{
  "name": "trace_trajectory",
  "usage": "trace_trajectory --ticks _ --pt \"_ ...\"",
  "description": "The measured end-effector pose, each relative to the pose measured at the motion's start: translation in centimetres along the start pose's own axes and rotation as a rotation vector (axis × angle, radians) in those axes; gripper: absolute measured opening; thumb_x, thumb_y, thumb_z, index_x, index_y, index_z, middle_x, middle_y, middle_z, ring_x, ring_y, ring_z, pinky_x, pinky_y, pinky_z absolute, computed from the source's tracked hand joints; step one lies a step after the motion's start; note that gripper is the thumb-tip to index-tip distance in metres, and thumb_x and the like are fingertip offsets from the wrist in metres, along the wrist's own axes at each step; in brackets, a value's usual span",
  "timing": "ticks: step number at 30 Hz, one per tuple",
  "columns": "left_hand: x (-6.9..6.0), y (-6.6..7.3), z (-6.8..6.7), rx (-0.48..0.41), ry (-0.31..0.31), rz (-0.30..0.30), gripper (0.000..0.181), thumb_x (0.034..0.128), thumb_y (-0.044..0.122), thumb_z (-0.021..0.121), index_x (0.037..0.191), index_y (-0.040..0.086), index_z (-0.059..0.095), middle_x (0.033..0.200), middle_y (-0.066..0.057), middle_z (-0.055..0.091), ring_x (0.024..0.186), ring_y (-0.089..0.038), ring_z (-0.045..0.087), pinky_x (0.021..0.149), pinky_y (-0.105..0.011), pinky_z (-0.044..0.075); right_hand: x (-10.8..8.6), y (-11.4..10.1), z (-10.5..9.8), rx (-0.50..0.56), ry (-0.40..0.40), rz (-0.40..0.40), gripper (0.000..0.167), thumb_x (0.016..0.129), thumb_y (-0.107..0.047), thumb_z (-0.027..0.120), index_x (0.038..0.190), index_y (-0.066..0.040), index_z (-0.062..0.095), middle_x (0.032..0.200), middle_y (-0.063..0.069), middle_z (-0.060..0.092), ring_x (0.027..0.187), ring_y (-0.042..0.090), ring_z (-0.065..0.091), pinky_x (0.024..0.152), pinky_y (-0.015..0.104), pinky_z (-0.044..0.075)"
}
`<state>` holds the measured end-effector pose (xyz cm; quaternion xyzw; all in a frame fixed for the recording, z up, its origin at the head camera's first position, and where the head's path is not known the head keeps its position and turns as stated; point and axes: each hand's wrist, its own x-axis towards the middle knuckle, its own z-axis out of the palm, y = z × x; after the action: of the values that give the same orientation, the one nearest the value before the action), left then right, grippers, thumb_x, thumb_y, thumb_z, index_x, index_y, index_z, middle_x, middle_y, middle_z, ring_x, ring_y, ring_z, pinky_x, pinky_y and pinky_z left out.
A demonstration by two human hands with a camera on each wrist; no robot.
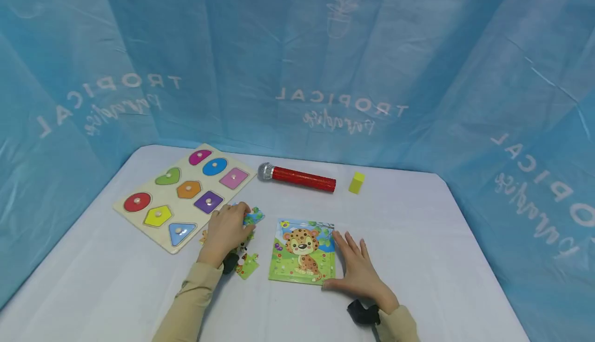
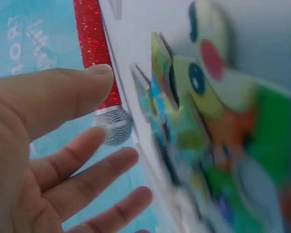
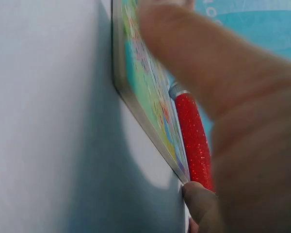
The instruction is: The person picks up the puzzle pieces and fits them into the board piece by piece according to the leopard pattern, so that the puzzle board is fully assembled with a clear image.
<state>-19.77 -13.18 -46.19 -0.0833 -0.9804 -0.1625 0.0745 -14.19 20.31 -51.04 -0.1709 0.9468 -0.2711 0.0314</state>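
Observation:
A square leopard picture puzzle board [image 1: 302, 253] lies flat at the front middle. My right hand [image 1: 360, 275] rests at its right side, thumb by the lower right corner and fingers spread along the edge; the right wrist view shows the thumb [image 3: 199, 53] over the board [image 3: 150, 97]. Left of the board, my left hand [image 1: 228, 232] is over a pile of loose puzzle pieces [image 1: 247, 266]. In the left wrist view its fingers [image 2: 94, 170] are spread and hold nothing, beside the pieces [image 2: 184, 126]. The hand partly hides the pile from above.
A wooden shape board [image 1: 174, 191] with coloured knobbed shapes lies at the left, close to my left hand. Behind the leopard board are a red toy microphone [image 1: 302, 177] and a small yellow block [image 1: 356, 183]. A blue curtain [image 1: 297, 63] surrounds the white table [image 1: 418, 218].

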Motion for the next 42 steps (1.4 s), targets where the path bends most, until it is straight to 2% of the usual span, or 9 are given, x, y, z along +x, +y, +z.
trace_trajectory --ticks 5,9,12,15,21,30,36,39,42 --pt "1.3 0.0 1.0 -0.014 0.001 -0.035 0.032 0.0777 0.022 0.078 0.104 0.010 0.064 0.093 -0.008 0.070 0.089 -0.031 0.058 0.078 -0.048 0.045 0.1 -0.3 0.4 0.009 -0.024 0.015 0.122 0.058 -0.062 0.083 0.154 -0.012 0.025 0.158 0.012 0.030 0.149 0.037 0.019 0.118 0.060 0.001" --pt "1.6 0.2 1.8 0.006 0.054 -0.053 0.031 0.0757 0.017 0.079 0.101 0.007 0.065 0.089 -0.012 0.071 0.085 -0.034 0.060 0.076 -0.048 0.047 0.1 -0.3 0.2 0.014 -0.022 0.039 0.121 0.058 -0.059 0.084 0.154 -0.013 0.026 0.158 0.012 0.032 0.148 0.036 0.020 0.119 0.059 0.002" --pt "1.9 0.7 2.0 0.007 0.081 -0.065 0.040 0.0748 0.028 0.083 0.101 0.005 0.064 0.087 -0.014 0.070 0.083 -0.035 0.061 0.074 -0.047 0.048 0.1 -0.1 0.0 0.013 -0.005 0.041 0.120 0.059 -0.057 0.085 0.154 -0.013 0.027 0.157 0.012 0.032 0.148 0.036 0.021 0.119 0.058 0.002" --pt "1.9 0.7 1.9 -0.013 0.043 -0.087 0.053 0.0745 0.039 0.082 0.109 0.004 0.061 0.097 -0.017 0.068 0.093 -0.036 0.059 0.079 -0.048 0.047 0.1 -0.1 0.0 0.011 -0.004 0.038 0.119 0.060 -0.057 0.085 0.154 -0.013 0.026 0.157 0.013 0.032 0.148 0.035 0.021 0.119 0.057 0.002" --pt "2.0 0.4 1.9 -0.044 -0.064 -0.055 0.058 0.0787 0.030 0.077 0.127 0.005 0.056 0.122 -0.018 0.061 0.113 -0.040 0.051 0.094 -0.054 0.041 0.1 -0.1 0.1 0.008 -0.015 0.045 0.119 0.060 -0.057 0.084 0.154 -0.013 0.025 0.158 0.013 0.031 0.149 0.035 0.020 0.119 0.057 0.001" --pt "2.3 0.6 2.1 -0.098 -0.028 0.007 0.051 0.0748 0.025 0.081 0.115 0.002 0.060 0.100 -0.018 0.066 0.091 -0.035 0.056 0.082 -0.047 0.044 0.0 -0.3 -0.3 0.023 -0.018 0.056 0.119 0.061 -0.055 0.084 0.154 -0.013 0.024 0.158 0.015 0.030 0.149 0.035 0.018 0.120 0.055 0.000" --pt "2.8 1.4 1.6 -0.424 -0.087 -0.021 0.038 0.0855 0.007 0.070 0.121 0.004 0.057 0.093 -0.009 0.060 0.070 -0.019 0.050 0.061 -0.032 0.043 0.1 -0.3 -0.1 0.033 -0.013 0.054 0.118 0.060 -0.054 0.085 0.154 -0.014 0.026 0.158 0.015 0.030 0.149 0.036 0.019 0.120 0.055 0.001" --pt "2.8 2.4 1.0 -0.574 -0.062 -0.050 0.033 0.0883 0.005 0.066 0.120 0.005 0.058 0.090 -0.007 0.060 0.066 -0.015 0.048 0.057 -0.026 0.039 0.1 -0.3 -0.1 0.034 -0.013 0.053 0.118 0.060 -0.055 0.085 0.154 -0.015 0.026 0.158 0.014 0.030 0.149 0.035 0.018 0.120 0.055 0.000" --pt "2.7 4.1 1.0 -0.681 -0.044 -0.048 0.032 0.0868 0.004 0.068 0.118 0.004 0.060 0.091 -0.008 0.063 0.069 -0.014 0.053 0.056 -0.026 0.047 0.1 -0.2 -0.2 0.032 -0.014 0.053 0.117 0.061 -0.055 0.085 0.154 -0.016 0.026 0.158 0.013 0.030 0.149 0.035 0.018 0.120 0.055 0.000"
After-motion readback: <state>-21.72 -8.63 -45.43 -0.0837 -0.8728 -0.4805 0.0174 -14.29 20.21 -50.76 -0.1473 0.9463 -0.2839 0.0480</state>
